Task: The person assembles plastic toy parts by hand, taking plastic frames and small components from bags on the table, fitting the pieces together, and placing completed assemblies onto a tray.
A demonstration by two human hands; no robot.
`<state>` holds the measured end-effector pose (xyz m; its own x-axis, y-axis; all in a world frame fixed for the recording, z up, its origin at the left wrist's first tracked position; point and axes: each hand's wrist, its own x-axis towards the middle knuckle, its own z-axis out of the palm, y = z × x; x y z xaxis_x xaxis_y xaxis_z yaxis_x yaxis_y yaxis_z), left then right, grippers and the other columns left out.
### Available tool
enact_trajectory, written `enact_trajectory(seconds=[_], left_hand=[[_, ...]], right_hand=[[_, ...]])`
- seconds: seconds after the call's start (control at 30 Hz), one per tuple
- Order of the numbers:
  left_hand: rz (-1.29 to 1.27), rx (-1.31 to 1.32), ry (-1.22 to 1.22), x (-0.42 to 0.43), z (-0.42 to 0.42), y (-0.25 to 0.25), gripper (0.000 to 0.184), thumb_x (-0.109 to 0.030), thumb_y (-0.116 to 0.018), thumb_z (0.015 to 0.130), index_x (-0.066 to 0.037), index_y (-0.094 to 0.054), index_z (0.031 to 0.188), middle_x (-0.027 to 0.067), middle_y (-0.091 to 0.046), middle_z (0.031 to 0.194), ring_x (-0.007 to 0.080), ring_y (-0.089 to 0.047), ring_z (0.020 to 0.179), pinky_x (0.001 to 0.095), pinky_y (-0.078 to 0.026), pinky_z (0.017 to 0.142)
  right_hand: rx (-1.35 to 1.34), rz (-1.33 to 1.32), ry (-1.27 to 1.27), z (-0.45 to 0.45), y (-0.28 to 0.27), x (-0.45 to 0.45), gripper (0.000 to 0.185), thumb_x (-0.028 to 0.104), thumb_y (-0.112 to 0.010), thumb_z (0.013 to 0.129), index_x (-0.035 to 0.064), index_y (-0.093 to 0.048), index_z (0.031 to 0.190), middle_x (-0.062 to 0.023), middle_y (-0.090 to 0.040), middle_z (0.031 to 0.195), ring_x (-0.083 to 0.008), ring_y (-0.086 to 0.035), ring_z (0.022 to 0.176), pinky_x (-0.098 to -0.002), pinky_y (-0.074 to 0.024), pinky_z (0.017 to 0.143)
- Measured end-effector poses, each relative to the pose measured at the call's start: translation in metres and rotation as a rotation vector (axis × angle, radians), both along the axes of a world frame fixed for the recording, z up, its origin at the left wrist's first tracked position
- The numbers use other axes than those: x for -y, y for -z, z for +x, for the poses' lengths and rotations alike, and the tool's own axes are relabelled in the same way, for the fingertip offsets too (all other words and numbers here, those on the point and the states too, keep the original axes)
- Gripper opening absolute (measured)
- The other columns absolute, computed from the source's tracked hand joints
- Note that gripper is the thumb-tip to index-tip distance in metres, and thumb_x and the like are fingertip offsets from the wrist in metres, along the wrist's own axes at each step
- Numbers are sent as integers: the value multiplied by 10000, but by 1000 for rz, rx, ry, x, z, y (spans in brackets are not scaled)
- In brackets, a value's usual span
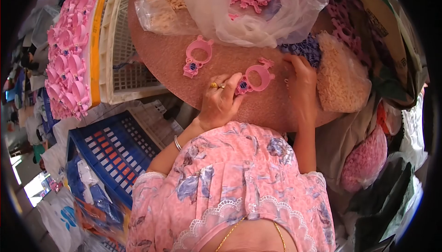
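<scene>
Hands (pixel 218 99) stand apart, left pinching pink frame (pixel 264 85).

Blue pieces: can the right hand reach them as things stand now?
Probably yes: the right hand is at the near edge of the blue pieces, and no barrier shows between.

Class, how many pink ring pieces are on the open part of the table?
2: the first piece lies alone; the second piece is in the left hand. The white bag may hide more.

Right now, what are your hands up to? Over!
Left hand holding pink ring piece. Right hand beside blue pieces, grip unclear. Plastic bag beyond, not touching pink ring piece.
</scene>
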<state>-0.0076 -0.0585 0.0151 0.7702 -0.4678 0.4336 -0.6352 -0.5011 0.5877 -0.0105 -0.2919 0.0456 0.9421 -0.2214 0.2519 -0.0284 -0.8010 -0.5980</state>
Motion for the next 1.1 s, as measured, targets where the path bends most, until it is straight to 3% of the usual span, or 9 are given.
enact_trajectory(seconds=[0.1, 0.2, 0.3, 0.4, 0.53, 0.63, 0.93, 1.03, 1.1], left_hand=[[-16, -25, -35, 1, 1, 6, 696, -73, -854, 721, -41, -505, 1322, 181, -667, 1114, 380, -644, 994, 456, -502, 890], [-12, -29, -71, 2, -1, 7, 663, -45, -831, 727, -35, -515, 1311, 180, -667, 1114, 379, -640, 1003, 454, -500, 894], [3, -20, -116, 0, -1, 4, 651, -28, -813, 734, -33, -516, 1314, 183, -665, 1118, 372, -631, 1023, 446, -497, 902], [6, -45, -144, -4, -1, 7, 695, -66, -847, 725, -35, -508, 1331, 184, -644, 1151, 365, -598, 1081, 447, -475, 936], [-42, -118, -133, -6, -4, 13, 761, -131, -880, 718, -52, -485, 1364, 179, -608, 1197, 372, -549, 1131, 473, -437, 969], [-2, -74, -121, -3, 0, 8, 756, -103, -878, 715, -48, -487, 1360, 178, -622, 1185, 373, -573, 1113, 463, -450, 961], [3, -67, -122, -4, -1, 10, 744, -83, -884, 712, -44, -498, 1347, 189, -631, 1193, 383, -600, 1095, 450, -480, 939], [4, -46, -104, -3, 0, 9, 748, -87, -884, 713, -44, -496, 1351, 199, -623, 1202, 391, -595, 1104, 457, -479, 941], [2, -39, -89, -2, 0, 8, 752, -89, -884, 714, -45, -494, 1355, 205, -618, 1209, 397, -590, 1111, 461, -477, 944]], right_hand=[[-78, 288, 40, -7, -9, -6, 207, -62, -581, 824, 19, -688, 982, -166, -676, 946, -368, -656, 841, -435, -479, 765], [-164, 51, -108, -13, 3, 9, 183, -64, -612, 886, -22, -699, 1041, -141, -695, 967, -254, -696, 818, -329, -519, 694], [-17, -96, -53, -18, -1, 9, 172, -57, -604, 894, -21, -699, 1033, -151, -697, 974, -263, -697, 803, -341, -525, 705], [159, -12, 332, -30, -27, 16, 319, -142, -544, 779, 7, -693, 1017, -180, -679, 964, -372, -660, 885, -443, -511, 787], [178, -380, 563, -39, -41, 81, 224, -59, -592, 820, 10, -694, 1007, -172, -683, 954, -389, -657, 910, -446, -503, 831], [-170, -503, 501, -38, -16, 123, 184, 54, -608, 883, 19, -709, 1033, -177, -704, 966, -383, -667, 917, -435, -507, 815], [-396, -238, 470, -18, -36, 135, 258, 203, -634, 937, 42, -723, 1118, -187, -720, 994, -348, -680, 897, -404, -503, 788], [-32, -404, 299, -19, -25, 144, 263, 192, -640, 931, 38, -711, 1132, -192, -713, 991, -346, -680, 887, -407, -503, 774], [-65, -353, 330, -8, -16, 142, 249, 172, -652, 919, 30, -710, 1115, -197, -708, 993, -346, -681, 885, -409, -504, 772]])
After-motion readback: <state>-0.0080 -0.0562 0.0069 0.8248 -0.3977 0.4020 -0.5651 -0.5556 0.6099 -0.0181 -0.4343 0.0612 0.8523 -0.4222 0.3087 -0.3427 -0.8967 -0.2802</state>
